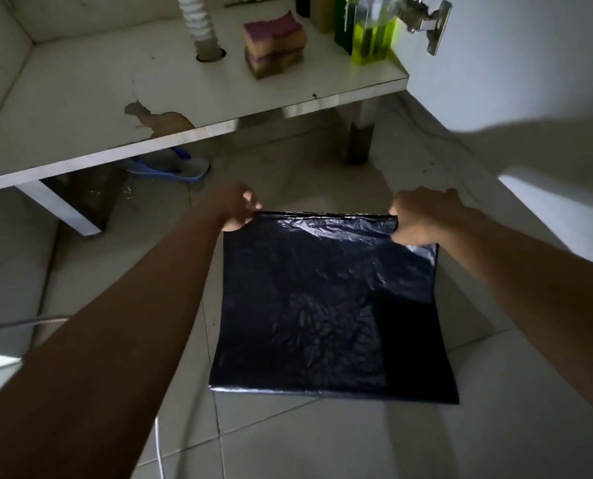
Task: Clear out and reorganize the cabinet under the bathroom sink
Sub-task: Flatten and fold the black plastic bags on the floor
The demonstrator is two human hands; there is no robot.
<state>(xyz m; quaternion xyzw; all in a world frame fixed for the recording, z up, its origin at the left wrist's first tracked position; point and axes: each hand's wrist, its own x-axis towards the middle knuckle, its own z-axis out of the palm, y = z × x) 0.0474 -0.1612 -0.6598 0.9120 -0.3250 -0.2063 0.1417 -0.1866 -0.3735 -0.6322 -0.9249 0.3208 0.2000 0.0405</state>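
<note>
No legible text, label, brand or number anywhere. Green bottle (371,41) on the cabinet shelf (98,91) possibly labelled, but too dim and blurred to make out.

This is a home bathroom, seen at the open cabinet below the sink. A ribbed white drain hose (198,19) drops through a hole near the back edge of the cabinet floor (81,98). Stacked sponges (274,43) sit beside it, and bottles of green liquid (371,39) fill the right rear corner by a metal door hinge (426,19). Pale floor tiles (288,444) run underneath, where what looks like a slipper (174,167) lies in shadow.
</note>
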